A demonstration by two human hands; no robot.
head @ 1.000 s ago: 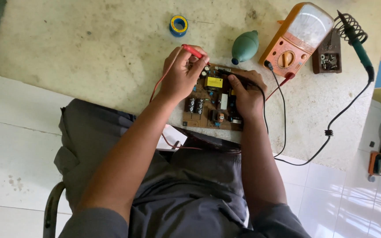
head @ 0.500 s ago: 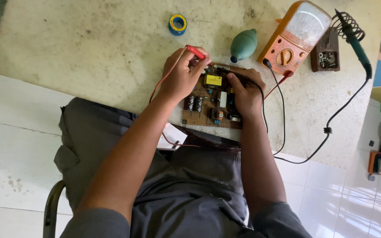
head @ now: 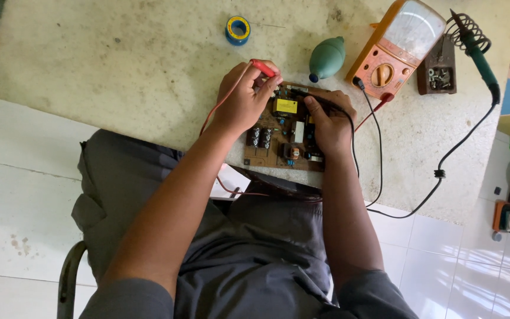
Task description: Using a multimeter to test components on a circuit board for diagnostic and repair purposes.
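The brown circuit board [head: 283, 139] lies flat at the near edge of the pale worktable [head: 119, 71], directly under both hands, its long axis running left to right across the person's lap. It carries a yellow block, a white part and dark capacitors, all showing in the gap between the two hands.

The left hand [head: 244, 97] sits over the board's far left corner. Its fingers are curled together and pinch the red probe [head: 263, 68], which slants from the fingertips down toward the board's far edge; the tip itself is hidden behind the fingers. A thin red lead trails off this hand's left side and drops toward the lap.

The right hand [head: 329, 121] rests on the board's right half, fingers closed around the black probe [head: 308, 94], which lies along the far edge and points left, toward the red one. The two probe ends look near each other at the far edge, so neither hand is clearly the nearer; where the tips touch cannot be told.

Beyond the right fingers, leads run to the orange analogue multimeter [head: 398, 46]. Just past both hands' fingertips lies a green rubber blower bulb [head: 327, 58], and farther left a blue-and-yellow tape roll [head: 238, 29]. Well right of the meter stands a soldering iron [head: 478, 53] in its coil stand.
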